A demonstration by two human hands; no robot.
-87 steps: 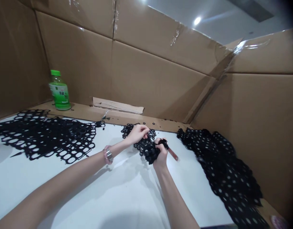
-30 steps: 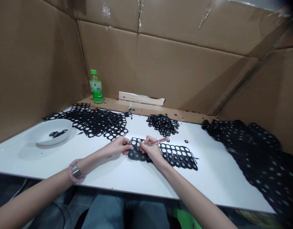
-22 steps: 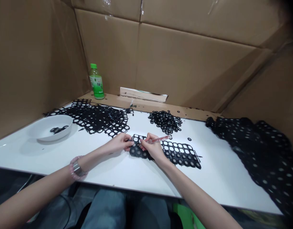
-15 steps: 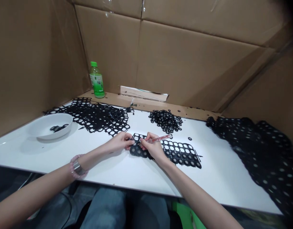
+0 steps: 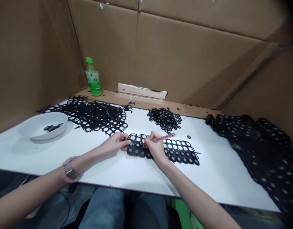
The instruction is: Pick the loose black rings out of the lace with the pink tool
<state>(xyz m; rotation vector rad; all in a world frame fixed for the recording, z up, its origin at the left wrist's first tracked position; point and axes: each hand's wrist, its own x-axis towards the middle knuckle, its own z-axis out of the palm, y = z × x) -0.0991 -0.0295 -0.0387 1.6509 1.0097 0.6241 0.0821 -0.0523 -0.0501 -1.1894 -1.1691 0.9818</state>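
Note:
A black rubber sheet of rings (image 5: 177, 147) lies on the white table in front of me; its far rows are open holes, its near rows still hold round pieces. My left hand (image 5: 116, 142) pinches the sheet's left end between thumb and fingers. In my right hand (image 5: 155, 147) is a slim, reddish, see-through pen-like tool (image 5: 166, 137), gripped like a pencil. Its working tip is hidden behind my fingers, over the sheet's left half.
A white bowl (image 5: 33, 133) with a few black pieces stands at left. Behind lie emptied black lattices (image 5: 89, 116) and a pile of black rings (image 5: 165, 119). A black perforated sheet heap (image 5: 253, 152) covers the right side. A green bottle (image 5: 93, 79) stands by the cardboard wall (image 5: 180, 57).
My right hand has shifted slightly to the right along the sheet, tool still in it. My left hand stays at the sheet's left end. The camera view has turned a little.

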